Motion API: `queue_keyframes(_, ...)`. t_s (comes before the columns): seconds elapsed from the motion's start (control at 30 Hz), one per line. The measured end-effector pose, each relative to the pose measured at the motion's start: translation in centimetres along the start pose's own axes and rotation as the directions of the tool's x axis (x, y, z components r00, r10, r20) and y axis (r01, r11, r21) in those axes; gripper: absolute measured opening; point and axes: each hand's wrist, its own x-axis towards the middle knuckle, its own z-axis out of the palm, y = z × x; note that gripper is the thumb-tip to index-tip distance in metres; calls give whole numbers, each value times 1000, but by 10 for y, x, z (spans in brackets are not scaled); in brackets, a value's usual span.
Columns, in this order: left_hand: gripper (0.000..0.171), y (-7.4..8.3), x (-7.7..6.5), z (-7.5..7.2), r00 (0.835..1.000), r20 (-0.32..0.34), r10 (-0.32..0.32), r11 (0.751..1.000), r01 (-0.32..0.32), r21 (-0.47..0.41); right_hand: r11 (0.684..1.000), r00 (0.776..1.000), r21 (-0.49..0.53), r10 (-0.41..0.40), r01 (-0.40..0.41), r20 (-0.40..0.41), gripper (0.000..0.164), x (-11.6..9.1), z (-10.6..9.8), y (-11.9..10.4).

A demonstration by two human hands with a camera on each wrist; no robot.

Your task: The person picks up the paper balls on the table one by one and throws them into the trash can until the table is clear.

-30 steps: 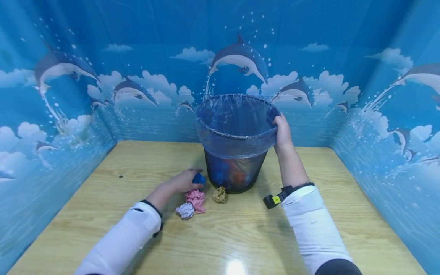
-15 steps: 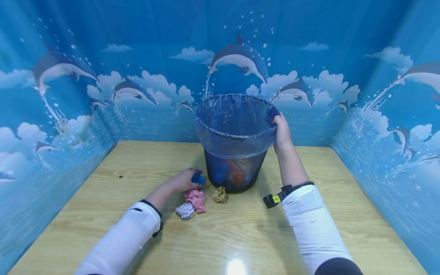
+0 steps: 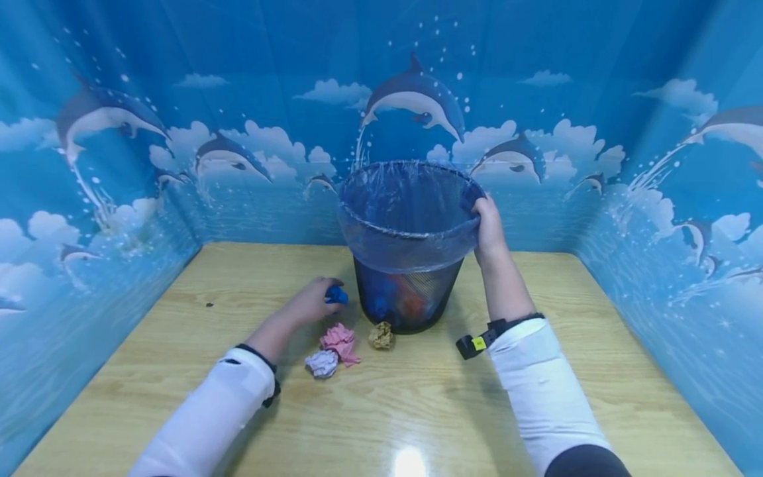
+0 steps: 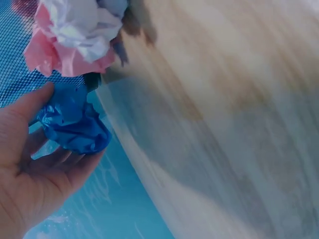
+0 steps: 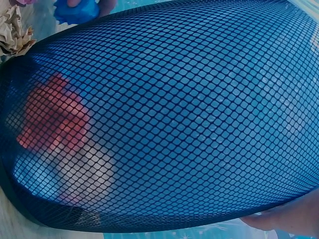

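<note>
My left hand (image 3: pixel 312 300) pinches a crumpled ball of blue paper (image 4: pixel 75 124) between thumb and fingers, just left of the bin. With my right hand (image 3: pixel 491 228) I grip the right rim of a black mesh wastebasket (image 5: pixel 189 109), lined with a translucent blue bag (image 3: pixel 411 248). Through the mesh, reddish, pale and blue crumpled pieces show at the bottom. On the table near the left hand lie a pink paper ball (image 3: pixel 340 343) and a white one (image 3: pixel 322 364), touching each other. A tan paper ball (image 3: pixel 381 336) sits at the bin's front foot.
The wooden table (image 3: pixel 417 397) runs back to a blue curtain (image 3: pixel 268 59) printed with dolphins, which also encloses both sides. A small dark spot (image 3: pixel 209 305) marks the table at left.
My left hand has lifted the blue paper ball slightly, up and to the left, away from the pink one. The right hand and the wastebasket have stayed in place.
</note>
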Motion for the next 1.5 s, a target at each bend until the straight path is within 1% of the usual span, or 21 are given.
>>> queue_keyframes(0.07, 51, -1, 0, -3, 999, -28, -18, 1000, 18, -16, 1000, 1000, -2, 3, -3, -1, 77, 0, 0, 0)
queue_keyframes(0.17, 52, -3, 1, -8, 997, -73, -19, 999, 16, -37, 1000, 1000, 0, 11, -11, 1, 77, 0, 0, 0)
queue_keyframes(0.23, 53, -5, 1, -12, 995, -91, -26, 998, 22, -50, 1000, 1000, 7, 11, -11, 2, 78, 0, 0, 1)
queue_keyframes(0.33, 54, -9, 0, -19, 994, -100, -51, 997, 46, -57, 1000, 1000, 17, 4, -4, 10, 78, 1, 1, 2)
queue_keyframes(0.5, 56, -10, -1, -35, 989, -93, -111, 991, 103, -81, 1000, 1000, 25, -5, 4, 10, 78, 2, 1, 4)
queue_keyframes(0.63, 59, -12, -2, -49, 985, -107, -139, 986, 128, -103, 1000, 1000, 29, -5, 5, 6, 78, 2, 1, 5)
queue_keyframes(0.77, 60, -11, -2, -62, 979, -134, -156, 982, 139, -129, 1000, 1000, 19, -8, 8, 6, 77, 2, 1, 5)
queue_keyframes(0.9, 60, -5, -2, -75, 973, -157, -167, 979, 144, -147, 1000, 1000, 10, -12, 12, 8, 76, 0, 0, 4)
queue_keyframes(1.1, 61, 4, 1, -94, 962, -210, -176, 979, 148, -143, 1000, 1000, 7, -2, 2, 11, 77, 0, -2, 4)
queue_keyframes(1.3, 60, 19, 2, -114, 944, -293, -152, 984, 116, -136, 1000, 1000, 14, -5, 4, 13, 77, 0, -2, 2)
queue_keyframes(1.5, 60, 32, 1, -132, 930, -338, -145, 984, 99, -149, 1000, 1000, 13, 4, -4, 4, 78, 1, -2, -1)
